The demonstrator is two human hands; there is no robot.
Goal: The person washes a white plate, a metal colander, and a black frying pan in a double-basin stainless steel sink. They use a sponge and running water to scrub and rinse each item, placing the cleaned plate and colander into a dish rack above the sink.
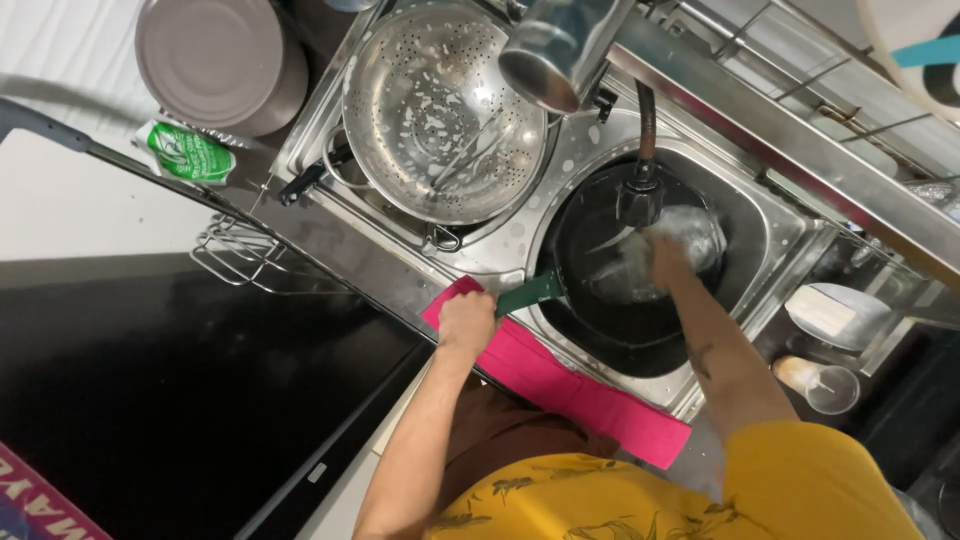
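A steel kitchen sink (770,235) fills the scene. Nearest, the left hand (467,322) clenches the green handle (530,292) at nine o'clock, steadying the black pan (610,330); beyond, the right hand (668,258) presses a soapy sponge (690,235) inside, under the tap (640,195). A colander (440,110) drains farther off.

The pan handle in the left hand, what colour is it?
Dark green. The pan handle shows best in the head view, gripped by the left hand at the sink's edge.

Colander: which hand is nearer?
Left. The left hand grips the pan handle just below the colander. The right hand is farther off, inside the pan under the tap.
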